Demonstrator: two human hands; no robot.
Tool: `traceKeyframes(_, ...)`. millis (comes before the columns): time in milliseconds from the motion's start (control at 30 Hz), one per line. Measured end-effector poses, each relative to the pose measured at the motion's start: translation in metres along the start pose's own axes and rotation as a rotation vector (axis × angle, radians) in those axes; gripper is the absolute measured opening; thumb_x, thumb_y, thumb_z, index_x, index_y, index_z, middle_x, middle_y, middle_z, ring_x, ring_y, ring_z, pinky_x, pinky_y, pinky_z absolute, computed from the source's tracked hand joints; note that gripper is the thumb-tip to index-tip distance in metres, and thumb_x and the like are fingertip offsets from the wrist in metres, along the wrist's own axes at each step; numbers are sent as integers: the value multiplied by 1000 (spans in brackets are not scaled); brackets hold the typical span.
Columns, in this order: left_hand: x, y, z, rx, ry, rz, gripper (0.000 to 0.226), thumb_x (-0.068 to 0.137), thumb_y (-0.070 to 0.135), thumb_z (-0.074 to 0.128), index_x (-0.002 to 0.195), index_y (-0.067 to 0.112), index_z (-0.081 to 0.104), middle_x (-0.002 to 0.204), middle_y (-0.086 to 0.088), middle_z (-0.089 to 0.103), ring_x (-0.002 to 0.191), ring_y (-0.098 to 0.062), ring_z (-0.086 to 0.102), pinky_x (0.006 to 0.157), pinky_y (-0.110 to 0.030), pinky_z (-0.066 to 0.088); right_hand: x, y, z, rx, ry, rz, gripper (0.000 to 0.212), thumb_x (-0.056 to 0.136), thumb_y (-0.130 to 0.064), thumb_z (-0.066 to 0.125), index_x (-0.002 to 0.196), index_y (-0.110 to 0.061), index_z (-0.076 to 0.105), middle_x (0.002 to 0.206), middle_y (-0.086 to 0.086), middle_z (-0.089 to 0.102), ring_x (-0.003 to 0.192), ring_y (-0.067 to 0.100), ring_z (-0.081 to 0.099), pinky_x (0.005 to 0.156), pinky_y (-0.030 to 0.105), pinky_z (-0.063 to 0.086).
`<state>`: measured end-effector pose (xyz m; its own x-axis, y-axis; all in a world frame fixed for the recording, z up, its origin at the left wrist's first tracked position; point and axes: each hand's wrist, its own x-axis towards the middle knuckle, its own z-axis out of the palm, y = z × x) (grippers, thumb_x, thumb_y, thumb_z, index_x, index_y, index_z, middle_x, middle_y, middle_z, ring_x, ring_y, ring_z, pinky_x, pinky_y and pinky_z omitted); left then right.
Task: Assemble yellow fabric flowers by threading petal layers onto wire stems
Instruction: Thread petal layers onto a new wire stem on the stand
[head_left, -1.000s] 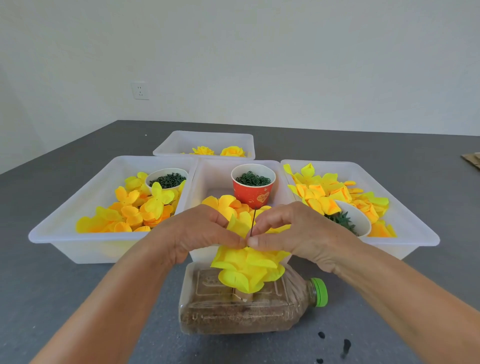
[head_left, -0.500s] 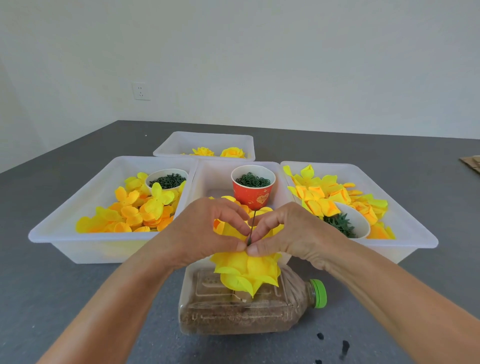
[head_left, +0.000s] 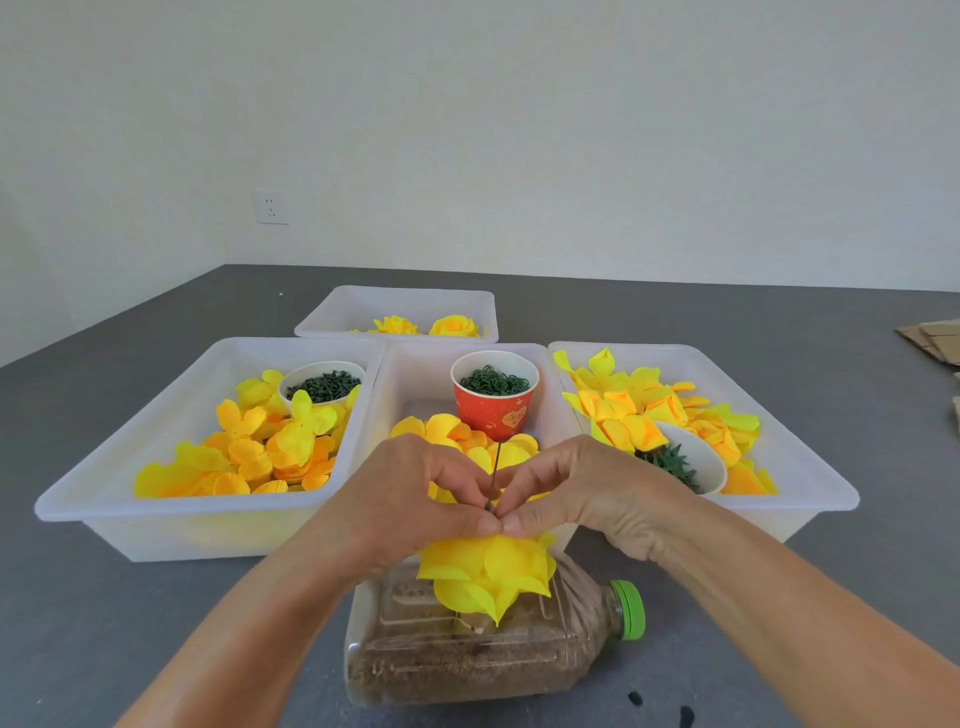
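Grey bench (head_left: 104, 597) under a white wall. Sitting there: left bin (head_left: 93, 499) holding yellow petals and a white cup of green bits; middle bin (head_left: 410, 374) holding a red cup (head_left: 493, 400) of green rings. Standing in a sand-filled bottle (head_left: 467, 660): wire stem (head_left: 496, 467) wearing yellow petal layers (head_left: 485, 571). Left grip (head_left: 410, 499) and right grip (head_left: 576, 493) pinching the stem.

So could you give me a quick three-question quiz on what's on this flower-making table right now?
1. True or false: the red cup holds green rings.
2. What do both hands, left hand and right hand, pinch? A) bottle cap B) wire stem C) white bowl
3. What does the flower stand over?

Key: 1 true; 2 B; 3 a plastic bottle lying on its side.
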<state>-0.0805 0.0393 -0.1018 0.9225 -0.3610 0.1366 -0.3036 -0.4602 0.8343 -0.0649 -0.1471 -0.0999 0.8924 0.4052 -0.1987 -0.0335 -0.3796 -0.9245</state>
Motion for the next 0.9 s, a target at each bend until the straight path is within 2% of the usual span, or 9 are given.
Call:
traceKeyframes(67,1,1,-1,0,-42,1,14,66,6,82,61,16,73,83,11,72,81,3,63,73,-8,45,0,-2,-8,-9,-4,16,13,66,-6,79,68,-18,75,105,9,71,108,19,61,94,30,47)
traceKeyframes(133,2,3,-3,15,-87,16,12,68,6,80,61,11,72,83,9,72,82,-1,65,75,-12,48,3,-4,-25,29,83,5,10,68,-9,78,73,-18,76,99,3,73,97,13,64,87,31,51)
traceKeyframes(267,5,5,-7,36,-157,-1,16,72,10,79,59,14,70,83,8,73,85,-2,66,77,-11,47,26,0,-77,121,561,-57,7,76,-6,73,80,-12,72,83,1,69,79,11,60,68,23,47)
traceKeyframes(333,6,6,-9,44,-179,-5,22,72,11,79,55,21,68,83,9,73,85,-1,65,76,-9,46,40,12,-112,67,803,-41,10,79,-6,71,89,-3,72,85,8,65,81,18,58,66,26,45)
traceKeyframes(400,7,6,-10,47,-188,-10,26,72,12,79,53,26,67,83,10,73,84,1,65,73,-6,44,51,28,-145,-38,920,38,20,81,-6,67,98,5,69,91,18,66,93,31,63,74,35,50)
traceKeyframes(533,7,5,-10,23,-190,-32,28,71,14,80,51,29,67,85,10,73,87,-1,65,74,-6,44,69,53,-182,-254,826,229,6,85,-10,62,87,-11,67,89,9,61,83,23,57,75,31,47)
traceKeyframes(633,9,5,-11,9,-208,-39,29,71,14,80,50,30,67,85,9,72,87,-2,65,75,-8,45,85,63,-187,-358,725,302,15,87,-14,60,74,-20,58,88,5,58,83,22,53,78,33,47)
traceKeyframes(767,11,6,-12,0,-223,-17,27,71,14,80,52,28,66,85,6,73,86,-4,66,77,-7,44,103,70,-185,-396,730,349,28,89,-12,56,62,-14,46,69,6,47,67,21,46,59,28,37)
traceKeyframes(900,11,5,-12,-11,-216,4,28,70,15,80,52,29,66,85,6,73,85,-3,66,77,-6,43,112,72,-180,-427,864,388,35,76,-3,66,54,-9,39,53,3,36,48,16,36,46,24,27)
